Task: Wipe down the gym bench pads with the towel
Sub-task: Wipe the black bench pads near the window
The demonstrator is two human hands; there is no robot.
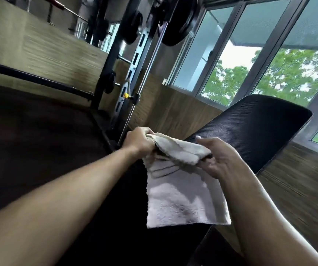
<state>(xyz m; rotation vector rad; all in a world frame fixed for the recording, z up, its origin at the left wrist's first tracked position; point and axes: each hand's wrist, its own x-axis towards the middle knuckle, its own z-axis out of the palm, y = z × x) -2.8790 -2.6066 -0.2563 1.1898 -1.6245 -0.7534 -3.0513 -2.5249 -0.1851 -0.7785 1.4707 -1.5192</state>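
A pale towel (185,192) hangs in front of me, held up by both hands along its folded top edge. My left hand (138,140) grips the towel's left corner in a fist. My right hand (218,156) pinches the right end of the fold, thumb on top. Behind the hands, the black textured back pad of the gym bench (254,127) slopes up to the right. The lower part of the bench is dark and mostly hidden by the towel and my arms.
A black weight rack (116,60) with plates (175,22) stands behind on the left, a yellow pin (125,95) on its upright. Large windows (250,60) fill the right side above a wood-panelled wall (175,110). Dark floor (29,135) spreads to the left.
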